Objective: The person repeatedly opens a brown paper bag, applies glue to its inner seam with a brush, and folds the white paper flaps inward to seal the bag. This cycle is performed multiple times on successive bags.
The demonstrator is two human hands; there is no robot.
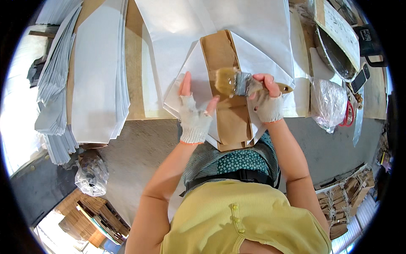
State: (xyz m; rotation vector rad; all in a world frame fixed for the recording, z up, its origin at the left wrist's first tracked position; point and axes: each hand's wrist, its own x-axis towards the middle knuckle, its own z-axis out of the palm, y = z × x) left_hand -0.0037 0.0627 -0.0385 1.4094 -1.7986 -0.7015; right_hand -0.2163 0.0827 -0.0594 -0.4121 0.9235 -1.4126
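A wide paintbrush (237, 82) is clamped in the gloved right hand (267, 98), fingers wrapped about its wooden handle, bristles laid on the brown flap of a folded white paper bag (224, 114) just left of the grip. The bag is pressed flat by the left hand (192, 112), fingers spread apart, nothing gripped, just beside the bristles. Beyond the grip, larger white sheets (237, 25) are spread. Well to the left, stacks of white bags (95, 72) are piled. To the right, a crumpled clear plastic bag (330, 103) and red-handled scissors (349, 115) are noted.
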